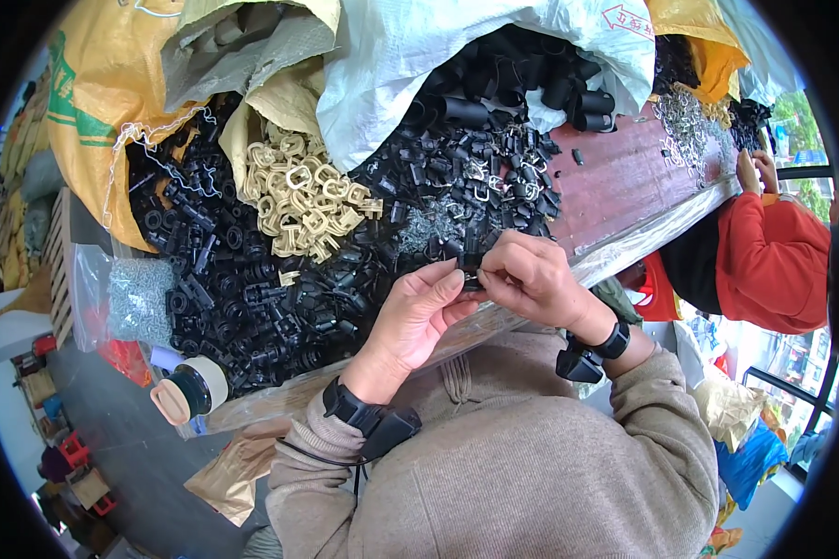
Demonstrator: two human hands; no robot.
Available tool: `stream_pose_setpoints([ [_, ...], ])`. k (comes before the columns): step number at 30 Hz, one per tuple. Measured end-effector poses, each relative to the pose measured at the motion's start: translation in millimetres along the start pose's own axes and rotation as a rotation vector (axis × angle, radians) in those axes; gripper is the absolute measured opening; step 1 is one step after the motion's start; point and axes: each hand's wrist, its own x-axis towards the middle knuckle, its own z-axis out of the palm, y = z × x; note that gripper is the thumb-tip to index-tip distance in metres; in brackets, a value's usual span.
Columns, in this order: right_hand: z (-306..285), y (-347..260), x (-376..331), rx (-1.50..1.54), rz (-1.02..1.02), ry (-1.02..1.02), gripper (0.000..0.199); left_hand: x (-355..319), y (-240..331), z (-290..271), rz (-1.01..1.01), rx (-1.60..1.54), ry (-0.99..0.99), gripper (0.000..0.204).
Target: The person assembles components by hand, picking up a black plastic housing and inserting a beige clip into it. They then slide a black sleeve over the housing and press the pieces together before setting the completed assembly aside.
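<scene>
Close together above the table's near edge, my two hands meet on a small black plastic part [472,272]. My left hand [415,315] pinches it between thumb and fingers, palm partly turned up. From the other side, the curled fingers of my right hand [534,279] grip the same part, and they hide much of it. Just beyond the hands lies a heap of small black plastic parts [494,168], some with shiny metal bits. Cream-coloured plastic buckles [303,196] spill from a sack to the left of it.
Large woven sacks [391,65] line the far side. A clear bag of small metal pieces [140,298] and a black-and-white cup-like container [196,387] stand at the left end. Silvery metal parts [685,140] lie far right, beside a person in a red top [778,261].
</scene>
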Motion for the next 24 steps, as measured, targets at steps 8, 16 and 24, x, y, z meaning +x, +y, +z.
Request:
stream_pose_setpoints([
  [8, -2, -4, -5, -0.088, -0.032, 0.007, 0.015, 0, -3, 0, -0.003, 0.05, 0.053, 0.021],
  [16, -1, -6, -9, -0.101, -0.038, -0.062, 0.016, -3, -7, 0, -0.002, 0.102, 0.054, 0.02],
  [24, -3, 1, -9, 0.193, 0.288, -0.174, 0.017, -22, 19, 1, 0.053, 0.242, 0.076, 0.022],
])
